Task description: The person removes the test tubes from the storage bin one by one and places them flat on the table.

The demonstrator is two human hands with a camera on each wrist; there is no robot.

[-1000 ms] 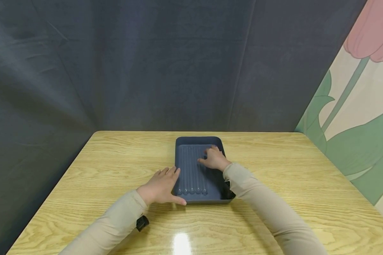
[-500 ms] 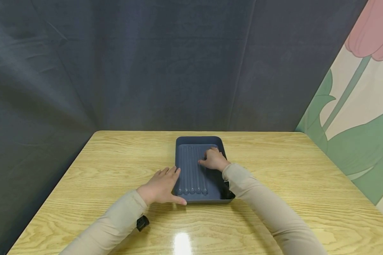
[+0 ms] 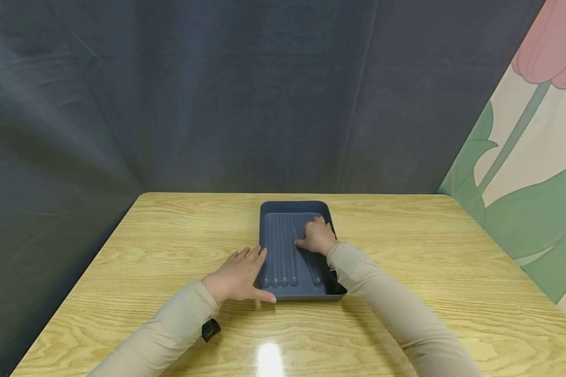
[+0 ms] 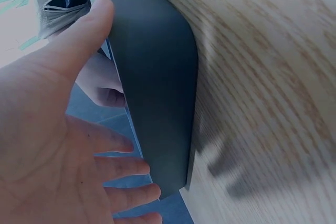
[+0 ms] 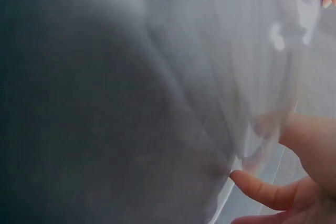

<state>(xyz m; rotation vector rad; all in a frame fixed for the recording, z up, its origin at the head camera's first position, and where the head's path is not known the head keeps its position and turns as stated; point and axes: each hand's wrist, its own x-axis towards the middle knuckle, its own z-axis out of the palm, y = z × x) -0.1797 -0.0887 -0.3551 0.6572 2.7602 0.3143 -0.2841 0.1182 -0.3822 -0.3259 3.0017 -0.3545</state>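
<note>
A dark blue rectangular tray [image 3: 298, 298] stands on the wooden table. Inside, several clear, round-ended tubes [image 3: 280, 256] like test tubes lie side by side on the left. My right hand [image 3: 318, 236] reaches over the tray's right half and pinches one more tube [image 3: 316, 275], which lies slanted apart from the row. Close up and blurred in the right wrist view, that transparent tube crosses between thumb and finger. With fingers straight and spread, my left hand [image 3: 236, 275] rests at the tray's front left corner. The left wrist view shows its thumb and fingertips by the tray's side wall.
The light wood table [image 3: 179, 235] extends on both sides of the tray. Dark curtain [image 3: 245, 99] hangs behind and to the left. On the right is a wall with a painted tulip [image 3: 554, 47]. Each wrist carries a small black device, the left one [image 3: 210, 330] plainly visible.
The tube in my right hand has come away from the row, its near end swinging right. My right hand has moved slightly right. The left hand and tray stay put.
</note>
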